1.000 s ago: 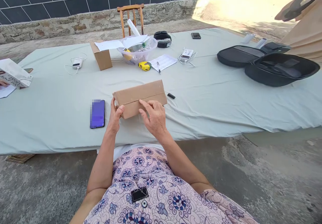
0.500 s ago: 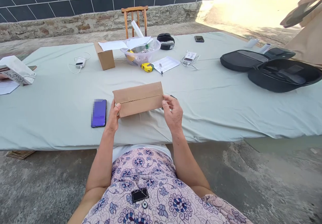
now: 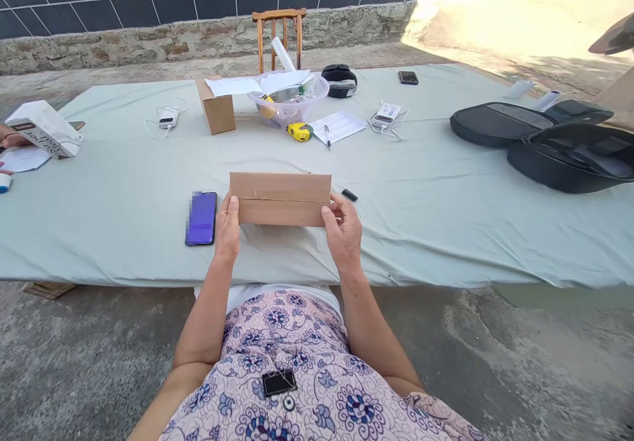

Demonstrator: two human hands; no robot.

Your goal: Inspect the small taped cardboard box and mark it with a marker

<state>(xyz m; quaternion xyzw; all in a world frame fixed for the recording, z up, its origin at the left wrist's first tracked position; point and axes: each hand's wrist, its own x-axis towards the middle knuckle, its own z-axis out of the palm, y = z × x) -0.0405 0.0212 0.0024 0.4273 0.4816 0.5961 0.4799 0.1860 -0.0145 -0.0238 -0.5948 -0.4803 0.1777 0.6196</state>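
Between my two hands I hold a closed brown cardboard box (image 3: pixel 281 197), long and narrow, with a seam running along its facing side. My left hand (image 3: pixel 228 230) grips its left end, thumb on the front. At the right end my right hand (image 3: pixel 343 233) is closed on it, with the thumb in front and fingers behind. The box is level, near the table's front edge. A smartphone (image 3: pixel 201 219) with a blue screen lies just left of my left hand. Beyond my right hand rests a small black object (image 3: pixel 349 195) of a kind I cannot make out.
A basin (image 3: pixel 287 112) of odds and ends, an upright cardboard box (image 3: pixel 219 112), a yellow tape measure (image 3: pixel 300 131) and a paper sheet (image 3: pixel 341 127) stand farther back. Black cases (image 3: pixel 564 154) lie right. Another person's hand (image 3: pixel 12 139) is by a white box (image 3: pixel 44 127) at left.
The cardboard box has turned from a slant to level, both hands still on it. The view has swung slightly left, and the small black object beyond my right hand is now uncovered.
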